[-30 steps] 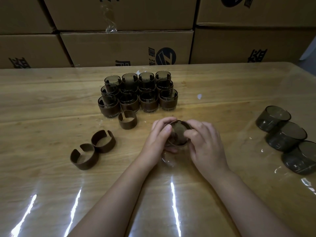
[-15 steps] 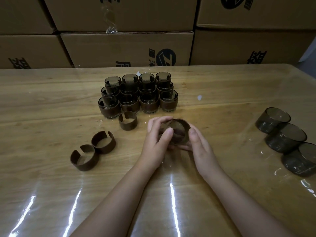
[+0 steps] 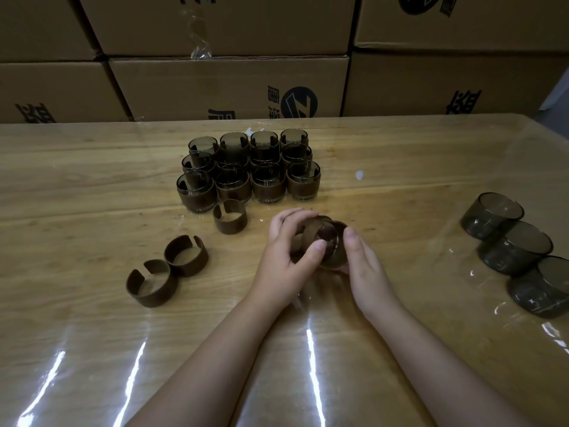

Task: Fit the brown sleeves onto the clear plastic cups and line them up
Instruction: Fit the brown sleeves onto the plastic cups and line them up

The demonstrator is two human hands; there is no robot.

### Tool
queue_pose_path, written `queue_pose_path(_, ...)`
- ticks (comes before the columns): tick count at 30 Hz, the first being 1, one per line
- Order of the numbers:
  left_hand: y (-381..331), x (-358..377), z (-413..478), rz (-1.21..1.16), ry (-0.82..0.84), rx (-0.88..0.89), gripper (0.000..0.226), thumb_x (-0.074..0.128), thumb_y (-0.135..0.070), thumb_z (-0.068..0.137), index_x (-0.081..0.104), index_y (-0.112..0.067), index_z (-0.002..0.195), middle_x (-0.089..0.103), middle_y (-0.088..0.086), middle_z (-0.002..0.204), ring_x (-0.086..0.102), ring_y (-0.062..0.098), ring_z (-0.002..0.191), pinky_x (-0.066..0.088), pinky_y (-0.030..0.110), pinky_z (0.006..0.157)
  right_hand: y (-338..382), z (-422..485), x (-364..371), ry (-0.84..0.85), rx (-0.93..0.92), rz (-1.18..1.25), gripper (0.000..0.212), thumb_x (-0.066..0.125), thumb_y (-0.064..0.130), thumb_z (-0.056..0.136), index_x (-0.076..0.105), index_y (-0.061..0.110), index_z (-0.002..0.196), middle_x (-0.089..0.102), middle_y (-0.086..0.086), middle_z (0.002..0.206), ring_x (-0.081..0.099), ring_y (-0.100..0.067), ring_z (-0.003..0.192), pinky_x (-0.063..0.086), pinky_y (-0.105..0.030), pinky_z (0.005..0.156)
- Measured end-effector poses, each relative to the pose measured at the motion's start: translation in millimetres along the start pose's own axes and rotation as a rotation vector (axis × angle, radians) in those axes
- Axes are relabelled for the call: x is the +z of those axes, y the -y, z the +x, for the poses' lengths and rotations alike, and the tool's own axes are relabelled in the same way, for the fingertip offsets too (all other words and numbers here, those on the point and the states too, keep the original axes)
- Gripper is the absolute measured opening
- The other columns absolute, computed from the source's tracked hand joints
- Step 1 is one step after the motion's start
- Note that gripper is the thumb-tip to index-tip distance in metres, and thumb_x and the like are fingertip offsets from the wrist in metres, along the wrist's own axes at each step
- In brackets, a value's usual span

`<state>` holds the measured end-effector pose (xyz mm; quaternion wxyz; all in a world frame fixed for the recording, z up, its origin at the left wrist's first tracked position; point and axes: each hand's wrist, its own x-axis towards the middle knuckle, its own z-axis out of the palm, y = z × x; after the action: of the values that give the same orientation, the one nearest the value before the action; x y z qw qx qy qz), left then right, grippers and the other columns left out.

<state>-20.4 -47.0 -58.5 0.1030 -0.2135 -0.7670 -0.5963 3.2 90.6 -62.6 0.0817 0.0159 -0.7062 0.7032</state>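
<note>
Both hands hold one clear cup [image 3: 331,241] tipped on its side just above the table centre, its base toward me. My left hand [image 3: 289,257] grips a brown sleeve [image 3: 311,234] that sits partly round the cup's far end. My right hand [image 3: 363,266] cradles the cup from the right, thumb on its rim. Three loose brown sleeves lie to the left: one [image 3: 231,221] near the rows, two [image 3: 186,255] [image 3: 151,283] touching each other. Several sleeved cups [image 3: 249,171] stand in rows behind. Three bare cups [image 3: 491,215] lie at the right.
Stacked cardboard boxes [image 3: 231,87] wall off the table's far edge. A glossy transparent cover lies over the wooden table [image 3: 77,180]. A small white scrap [image 3: 359,175] lies right of the rows.
The cup has been tipped from mouth-up onto its side. My right hand slid from on top of it to its right side, and the sleeve now shows at the cup's far end.
</note>
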Motion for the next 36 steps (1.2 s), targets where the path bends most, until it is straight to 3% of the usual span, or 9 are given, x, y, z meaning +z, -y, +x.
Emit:
queue_pose_path(3,0,1,0,0.000,0.003,0.012,0.037,0.049,-0.051,0.079,0.047,-0.044,0.116,0.042,0.005,0.132,0.042,-0.012,0.118,0.034,0.006,0.095,-3,1,0,-0.025,-0.025,-0.040,0.034,0.033,0.047,0.092,0.064,0.035,0.097,0.070,0.021,0.094,0.063,0.003,0.092,0.048,-0.011,0.074)
queue_pose_path(7,1,2,0,0.010,-0.009,0.026,0.035,0.048,-0.051,0.081,0.047,-0.043,0.116,0.043,0.005,0.131,0.042,-0.011,0.117,0.034,0.006,0.096,-6,2,0,-0.055,-0.036,-0.077,0.041,0.032,0.060,0.087,0.065,0.037,0.093,0.070,0.018,0.094,0.063,-0.001,0.094,0.050,-0.018,0.080)
queue_pose_path(10,1,3,-1,0.014,-0.010,0.033,0.034,0.046,-0.050,0.083,0.046,-0.043,0.116,0.043,0.004,0.130,0.041,-0.011,0.117,0.033,0.005,0.095,-6,1,0,-0.084,-0.055,-0.119,0.038,0.029,0.052,0.093,0.064,0.035,0.092,0.069,0.022,0.092,0.061,0.006,0.091,0.044,-0.008,0.076)
queue_pose_path(14,0,4,-1,0.016,-0.016,0.036,0.032,0.045,-0.049,0.083,0.046,-0.043,0.115,0.043,0.005,0.128,0.040,-0.014,0.116,0.031,0.003,0.094,-6,-2,0,-0.133,-0.053,-0.166,0.038,0.027,0.045,0.094,0.063,0.033,0.087,0.068,0.015,0.083,0.060,0.009,0.086,0.042,-0.005,0.073)
queue_pose_path(20,-3,7,-1,0.026,-0.026,0.049,0.032,0.044,-0.047,0.084,0.046,-0.041,0.115,0.043,0.007,0.128,0.041,-0.015,0.114,0.030,0.001,0.092,-7,-3,-1,-0.207,-0.061,-0.273,0.040,0.026,0.040,0.098,0.060,0.029,0.081,0.065,0.006,0.080,0.060,-0.001,0.081,0.046,-0.021,0.074)
queue_pose_path(28,-2,10,-2,0.033,-0.040,0.058,0.032,0.043,-0.046,0.086,0.045,-0.041,0.118,0.042,0.008,0.128,0.041,-0.012,0.115,0.030,0.001,0.092,-6,-3,-1,-0.250,-0.074,-0.314,0.043,0.027,0.036,0.101,0.057,0.024,0.073,0.064,-0.007,0.073,0.058,-0.009,0.072,0.045,-0.022,0.062)
queue_pose_path(32,-2,11,-2,0.049,-0.038,0.048,0.033,0.043,-0.048,0.086,0.043,-0.043,0.118,0.041,0.006,0.130,0.040,-0.014,0.115,0.030,0.001,0.092,-6,-2,0,-0.269,-0.051,-0.328,0.043,0.028,0.030,0.104,0.056,0.027,0.071,0.062,0.003,0.071,0.058,0.004,0.069,0.042,-0.012,0.060)
queue_pose_path(36,-1,11,-3,0.058,-0.031,0.031,0.037,0.041,-0.049,0.085,0.044,-0.039,0.121,0.038,0.003,0.131,0.039,-0.013,0.115,0.032,0.002,0.093,-4,-1,1,-0.282,-0.035,-0.335,0.043,0.028,0.030,0.104,0.056,0.028,0.071,0.062,0.005,0.071,0.058,0.007,0.069,0.041,-0.009,0.059)
